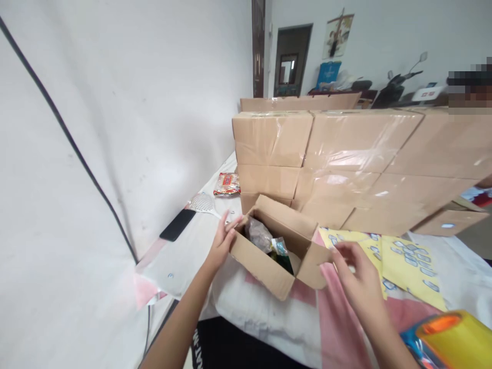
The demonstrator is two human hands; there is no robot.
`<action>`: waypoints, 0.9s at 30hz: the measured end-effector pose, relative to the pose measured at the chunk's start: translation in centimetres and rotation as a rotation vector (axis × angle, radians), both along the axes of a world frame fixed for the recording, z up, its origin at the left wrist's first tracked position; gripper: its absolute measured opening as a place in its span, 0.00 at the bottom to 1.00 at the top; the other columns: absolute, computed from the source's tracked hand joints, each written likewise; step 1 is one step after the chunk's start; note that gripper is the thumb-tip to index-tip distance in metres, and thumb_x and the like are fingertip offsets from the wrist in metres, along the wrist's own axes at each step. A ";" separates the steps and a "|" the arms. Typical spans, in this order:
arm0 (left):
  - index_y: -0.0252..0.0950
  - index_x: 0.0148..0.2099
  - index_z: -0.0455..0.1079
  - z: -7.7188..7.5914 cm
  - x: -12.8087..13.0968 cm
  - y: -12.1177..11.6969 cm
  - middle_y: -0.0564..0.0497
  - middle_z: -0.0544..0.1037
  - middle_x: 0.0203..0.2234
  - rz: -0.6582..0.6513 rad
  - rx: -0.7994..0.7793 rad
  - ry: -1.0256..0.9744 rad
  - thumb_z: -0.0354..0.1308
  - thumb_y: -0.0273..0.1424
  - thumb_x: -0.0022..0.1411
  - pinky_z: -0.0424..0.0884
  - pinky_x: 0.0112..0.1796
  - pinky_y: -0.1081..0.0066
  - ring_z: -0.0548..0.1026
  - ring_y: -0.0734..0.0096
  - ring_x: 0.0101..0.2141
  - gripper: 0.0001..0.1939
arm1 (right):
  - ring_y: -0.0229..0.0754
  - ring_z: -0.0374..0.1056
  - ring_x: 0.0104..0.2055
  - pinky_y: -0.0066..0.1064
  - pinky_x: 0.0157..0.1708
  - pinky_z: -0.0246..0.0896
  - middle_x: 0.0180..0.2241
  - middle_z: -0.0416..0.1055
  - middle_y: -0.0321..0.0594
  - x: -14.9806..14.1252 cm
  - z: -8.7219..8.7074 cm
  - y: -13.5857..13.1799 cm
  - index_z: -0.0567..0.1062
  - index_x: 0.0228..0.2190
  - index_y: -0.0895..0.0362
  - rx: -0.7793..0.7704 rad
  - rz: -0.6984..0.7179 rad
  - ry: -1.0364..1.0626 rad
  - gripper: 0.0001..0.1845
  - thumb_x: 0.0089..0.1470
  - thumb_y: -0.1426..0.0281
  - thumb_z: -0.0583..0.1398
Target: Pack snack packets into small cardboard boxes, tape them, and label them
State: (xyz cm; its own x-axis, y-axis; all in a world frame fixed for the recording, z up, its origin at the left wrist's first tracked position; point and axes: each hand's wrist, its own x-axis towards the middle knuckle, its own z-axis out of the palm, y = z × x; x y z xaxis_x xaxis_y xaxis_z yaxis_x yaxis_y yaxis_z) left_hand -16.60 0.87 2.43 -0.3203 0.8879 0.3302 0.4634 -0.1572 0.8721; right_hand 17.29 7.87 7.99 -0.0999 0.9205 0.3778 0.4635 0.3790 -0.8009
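A small open cardboard box [265, 266] rests in front of me on the pink and white cloth, its flaps folded outward. Inside lie a greyish plastic bag [258, 234] and a small packet [280, 248] with a dark green lower part; what they contain is hard to make out. My left hand [223, 240] grips the box's left end, thumb and fingers at its edge. At the opposite end, my right hand [351, 266] has its fingers closed at the edge of the right flap [315, 264].
Behind the box rises a wall of taped cartons [346, 154]. To the left lie a black phone [178, 224], a white slotted paddle [203, 203] and a red snack packet [227, 183]. Yellow patterned sheets [413, 264] and a yellow roll [461, 338] are on the right. A person is partly visible at far right.
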 end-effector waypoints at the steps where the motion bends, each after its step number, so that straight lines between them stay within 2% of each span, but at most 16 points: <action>1: 0.40 0.74 0.47 0.1 -0.3 -0.7 0.40 0.70 0.65 -0.121 0.013 0.063 0.41 0.38 0.73 0.56 0.67 0.49 0.60 0.57 0.70 0.30 | 0.48 0.73 0.38 0.37 0.37 0.68 0.36 0.76 0.42 1.0 -1.6 -0.5 0.74 0.39 0.53 -0.096 0.007 0.103 0.16 0.61 0.54 0.60; 3: 0.41 0.72 0.55 0.9 -1.0 -1.9 0.41 0.68 0.66 -0.348 0.032 0.253 0.48 0.36 0.69 0.51 0.69 0.44 0.51 0.50 0.73 0.30 | 0.51 0.76 0.43 0.40 0.40 0.70 0.40 0.78 0.45 2.0 -4.3 -1.5 0.74 0.43 0.53 -0.253 0.067 0.322 0.17 0.65 0.53 0.57; 4: 0.41 0.72 0.56 1.5 -1.3 -2.3 0.41 0.65 0.69 -0.435 0.036 0.366 0.52 0.34 0.66 0.50 0.69 0.42 0.48 0.47 0.73 0.33 | 0.52 0.76 0.46 0.42 0.43 0.71 0.43 0.79 0.46 2.1 -5.3 -2.0 0.74 0.44 0.53 -0.276 0.107 0.401 0.17 0.66 0.54 0.55; 5: 0.42 0.73 0.55 2.2 -1.6 -2.7 0.42 0.62 0.70 -0.502 0.039 0.480 0.55 0.32 0.62 0.50 0.69 0.40 0.46 0.45 0.73 0.37 | 0.53 0.75 0.49 0.45 0.47 0.71 0.46 0.79 0.47 1.9 -5.9 -2.3 0.75 0.46 0.53 -0.256 0.152 0.437 0.17 0.67 0.55 0.54; 7: 0.40 0.73 0.54 3.7 -1.6 -2.9 0.40 0.59 0.71 -0.564 0.022 0.693 0.56 0.26 0.57 0.51 0.68 0.37 0.47 0.42 0.73 0.42 | 0.55 0.71 0.58 0.52 0.58 0.64 0.53 0.77 0.48 1.1 -6.1 -2.4 0.77 0.49 0.52 -0.125 0.274 0.349 0.19 0.68 0.58 0.53; 10: 0.36 0.69 0.61 5.2 -0.5 -2.7 0.35 0.66 0.67 -0.531 0.023 0.907 0.53 0.21 0.61 0.57 0.67 0.41 0.57 0.47 0.70 0.34 | 0.58 0.61 0.66 0.61 0.66 0.52 0.58 0.75 0.44 -0.6 -5.4 -1.0 0.80 0.49 0.50 0.111 0.391 0.030 0.19 0.67 0.59 0.54; 12: 0.37 0.65 0.67 5.7 0.8 -2.4 0.37 0.73 0.62 -0.512 0.061 0.985 0.49 0.21 0.68 0.64 0.65 0.48 0.67 0.54 0.65 0.25 | 0.59 0.60 0.65 0.64 0.66 0.51 0.56 0.76 0.43 -1.4 -4.9 0.5 0.82 0.47 0.50 0.209 0.363 -0.097 0.17 0.65 0.60 0.56; 14: 0.39 0.61 0.70 6.1 2.4 -2.2 0.40 0.77 0.58 -0.512 0.121 1.051 0.47 0.22 0.72 0.72 0.58 0.56 0.74 0.59 0.58 0.21 | 0.59 0.60 0.65 0.65 0.65 0.52 0.53 0.78 0.43 -1.6 -4.4 2.0 0.82 0.44 0.49 0.235 0.360 -0.125 0.16 0.64 0.59 0.57; 16: 0.39 0.59 0.71 6.7 4.1 -2.0 0.42 0.78 0.56 -0.509 0.167 1.125 0.47 0.23 0.73 0.76 0.48 0.63 0.78 0.62 0.51 0.19 | 0.58 0.63 0.64 0.65 0.65 0.51 0.52 0.78 0.42 -1.4 -3.9 3.3 0.82 0.41 0.49 0.195 0.393 -0.096 0.16 0.63 0.58 0.57; 18: 0.39 0.56 0.73 7.4 5.6 -1.6 0.44 0.81 0.51 -0.481 0.174 1.205 0.47 0.21 0.73 0.75 0.40 0.67 0.80 0.65 0.44 0.18 | 0.56 0.63 0.65 0.61 0.67 0.51 0.55 0.77 0.42 -0.9 -3.6 4.3 0.82 0.41 0.49 0.096 0.406 -0.045 0.15 0.62 0.58 0.58; 20: 0.38 0.51 0.75 8.1 6.9 -1.2 0.46 0.83 0.41 -0.463 0.155 1.282 0.46 0.20 0.72 0.71 0.34 0.68 0.80 0.68 0.37 0.18 | 0.55 0.63 0.66 0.55 0.65 0.55 0.61 0.71 0.44 -0.4 -3.7 5.2 0.82 0.43 0.49 -0.007 0.384 0.030 0.13 0.59 0.59 0.61; 22: 0.38 0.45 0.76 8.8 8.0 -0.6 0.47 0.83 0.33 -0.447 0.150 1.325 0.46 0.20 0.71 0.67 0.30 0.66 0.79 0.69 0.32 0.17 | 0.56 0.64 0.66 0.49 0.61 0.61 0.66 0.64 0.47 -0.1 -4.4 6.3 0.81 0.45 0.49 -0.076 0.341 0.176 0.17 0.53 0.62 0.66; 23: 0.37 0.42 0.76 9.0 8.4 -0.2 0.47 0.82 0.31 -0.442 0.155 1.323 0.47 0.22 0.72 0.66 0.30 0.65 0.78 0.68 0.30 0.16 | 0.57 0.65 0.65 0.47 0.58 0.63 0.66 0.64 0.49 -0.1 -5.0 6.9 0.80 0.46 0.49 -0.096 0.321 0.275 0.20 0.49 0.64 0.68; 25: 0.37 0.39 0.76 9.2 8.9 0.6 0.47 0.81 0.28 -0.435 0.150 1.274 0.49 0.33 0.75 0.66 0.31 0.64 0.78 0.66 0.30 0.16 | 0.58 0.69 0.62 0.45 0.55 0.66 0.63 0.68 0.53 -0.3 -6.4 8.2 0.79 0.45 0.50 -0.135 0.294 0.457 0.24 0.42 0.67 0.70; 27: 0.37 0.37 0.77 9.0 9.0 1.6 0.45 0.81 0.28 -0.410 0.125 1.200 0.48 0.46 0.75 0.67 0.36 0.61 0.78 0.63 0.33 0.23 | 0.60 0.69 0.62 0.47 0.55 0.66 0.60 0.71 0.55 -0.8 -7.5 9.2 0.77 0.48 0.51 -0.174 0.295 0.496 0.29 0.40 0.66 0.69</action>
State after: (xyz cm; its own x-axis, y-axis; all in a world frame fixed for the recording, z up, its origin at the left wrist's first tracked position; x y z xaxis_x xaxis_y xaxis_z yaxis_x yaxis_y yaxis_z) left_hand -7.65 2.46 11.42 0.5257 0.7924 0.3093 0.8457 -0.5260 -0.0900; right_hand 16.47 17.11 0.52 -0.2110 0.9331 0.2911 -0.0860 0.2789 -0.9565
